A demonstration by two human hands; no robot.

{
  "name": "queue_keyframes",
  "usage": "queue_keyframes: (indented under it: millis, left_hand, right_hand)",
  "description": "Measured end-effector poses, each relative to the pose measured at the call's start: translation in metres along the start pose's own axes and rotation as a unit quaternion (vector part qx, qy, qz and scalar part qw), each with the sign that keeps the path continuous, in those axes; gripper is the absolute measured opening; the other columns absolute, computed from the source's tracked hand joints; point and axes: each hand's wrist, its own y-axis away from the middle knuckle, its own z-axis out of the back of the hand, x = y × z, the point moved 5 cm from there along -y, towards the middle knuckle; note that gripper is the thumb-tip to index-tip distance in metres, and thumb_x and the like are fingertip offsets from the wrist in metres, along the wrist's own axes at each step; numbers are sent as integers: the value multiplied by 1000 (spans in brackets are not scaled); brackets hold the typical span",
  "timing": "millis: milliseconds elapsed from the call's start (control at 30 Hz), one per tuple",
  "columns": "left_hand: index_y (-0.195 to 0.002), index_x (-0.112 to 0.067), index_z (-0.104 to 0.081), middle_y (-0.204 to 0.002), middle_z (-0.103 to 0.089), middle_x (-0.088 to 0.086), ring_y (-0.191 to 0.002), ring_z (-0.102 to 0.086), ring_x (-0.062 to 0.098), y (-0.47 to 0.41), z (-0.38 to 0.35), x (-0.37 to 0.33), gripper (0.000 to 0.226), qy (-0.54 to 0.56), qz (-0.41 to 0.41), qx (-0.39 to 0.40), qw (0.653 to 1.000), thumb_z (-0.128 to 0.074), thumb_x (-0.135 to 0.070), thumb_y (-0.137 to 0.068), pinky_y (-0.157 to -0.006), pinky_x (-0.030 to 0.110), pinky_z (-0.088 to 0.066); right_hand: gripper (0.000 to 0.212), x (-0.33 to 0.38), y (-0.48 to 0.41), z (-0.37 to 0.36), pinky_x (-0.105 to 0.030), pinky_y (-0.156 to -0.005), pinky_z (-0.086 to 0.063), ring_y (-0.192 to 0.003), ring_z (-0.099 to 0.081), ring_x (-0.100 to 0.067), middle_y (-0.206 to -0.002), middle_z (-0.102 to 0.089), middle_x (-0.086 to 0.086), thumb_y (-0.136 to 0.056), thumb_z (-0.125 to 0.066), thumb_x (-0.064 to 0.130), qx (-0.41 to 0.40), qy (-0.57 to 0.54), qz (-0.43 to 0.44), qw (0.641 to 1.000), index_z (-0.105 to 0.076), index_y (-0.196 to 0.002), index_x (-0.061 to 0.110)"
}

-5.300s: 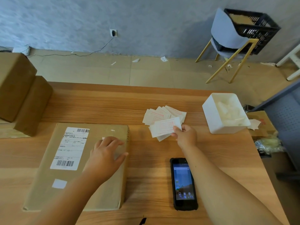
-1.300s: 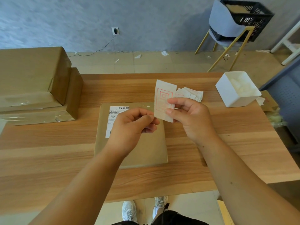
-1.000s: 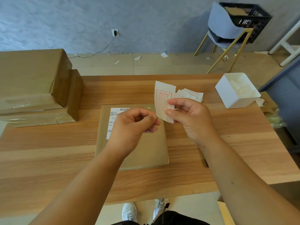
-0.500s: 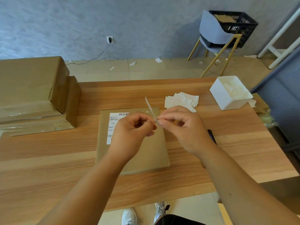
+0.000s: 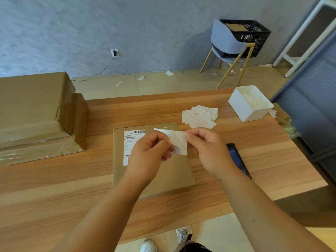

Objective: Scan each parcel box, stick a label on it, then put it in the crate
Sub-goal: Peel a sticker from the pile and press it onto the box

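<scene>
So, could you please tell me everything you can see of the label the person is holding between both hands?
The label is a small slip of white paper. Only a plain white face shows, with no print visible. A diagonal line crosses it, perhaps a fold or two layers parting; I cannot tell which. It is held tilted above the flat parcel box. The left hand pinches its lower left edge and the right hand pinches its upper right corner.
</scene>
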Motion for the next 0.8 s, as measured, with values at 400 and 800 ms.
queue_keyframes:
  millis: [400,800]
  left_hand:
    - [-69,-10,-51,-60,-59,-1,-55,-57,8,-26,7,28,9,-103,62,-113,986,-54,-14,-77,-57,32,-50]
    - [-81,-30,-65,-71,-67,-6,-63,-62,10,-108,-91,32,15,-219,29,-71,973,-61,-16,-81,-50,20,-44]
  right_hand:
    - [19,-54,-3,57,-25,-58,-43,-76,-66,-13,-85,-72,2,-94,-55,17,-164,-12,-144,976,-67,-80,20]
    - [17,-103,-74,196,-26,-63,-49,-80,-65,-16,-85,-68,0,-96,-53,21,-220,76,-155,960,-65,-84,19]
